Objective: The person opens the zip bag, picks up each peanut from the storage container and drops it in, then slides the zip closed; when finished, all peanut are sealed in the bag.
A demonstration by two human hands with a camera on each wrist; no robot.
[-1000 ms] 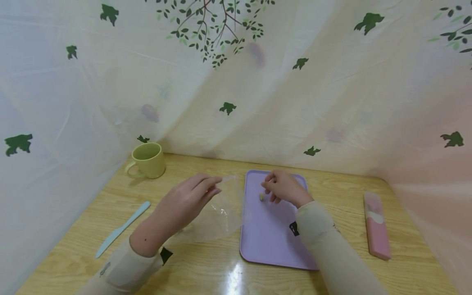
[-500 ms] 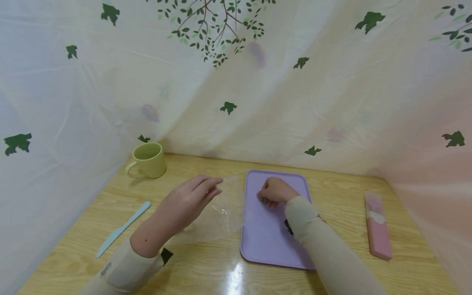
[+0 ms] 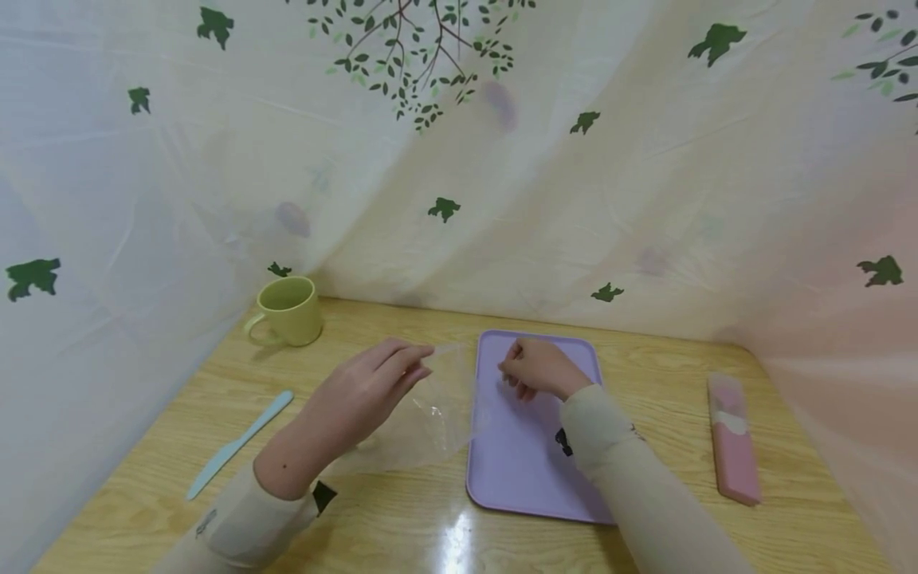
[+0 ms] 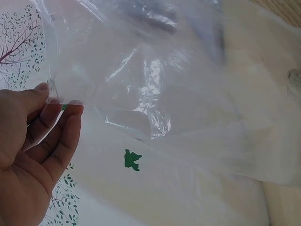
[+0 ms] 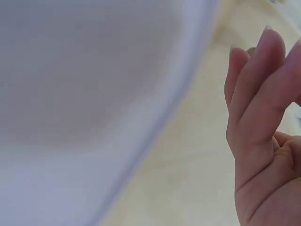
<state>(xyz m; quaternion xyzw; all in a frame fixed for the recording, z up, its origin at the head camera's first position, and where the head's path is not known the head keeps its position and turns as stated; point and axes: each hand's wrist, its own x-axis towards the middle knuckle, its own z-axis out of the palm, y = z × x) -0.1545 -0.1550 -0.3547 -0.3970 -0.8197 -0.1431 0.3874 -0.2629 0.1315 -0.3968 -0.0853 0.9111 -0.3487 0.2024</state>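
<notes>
My left hand (image 3: 362, 392) pinches the edge of a clear plastic bag (image 3: 423, 422) between thumb and fingers. In the left wrist view the bag (image 4: 141, 94) spreads out, creased and shiny, beyond the fingertips. My right hand (image 3: 541, 368) is over the upper part of a purple tray (image 3: 512, 478). It pinches a small tan, nut-like piece (image 5: 251, 51), mostly hidden by the fingers. The bag's right edge overlaps the tray's left rim in the head view. A small greyish-brown lump (image 4: 294, 75) shows at the right edge of the left wrist view.
A yellow-green mug (image 3: 290, 312) stands at the back left of the wooden table (image 3: 387, 526). Nearer lies a light blue plastic knife (image 3: 240, 445). On the right is a long pink case (image 3: 735, 442). A patterned curtain (image 3: 516, 239) hangs around the back and sides.
My right hand came down on the small piece on the tray, pinched it and lifted slightly. That piece no longer lies on the tray. The left hand and bag have stayed put.
</notes>
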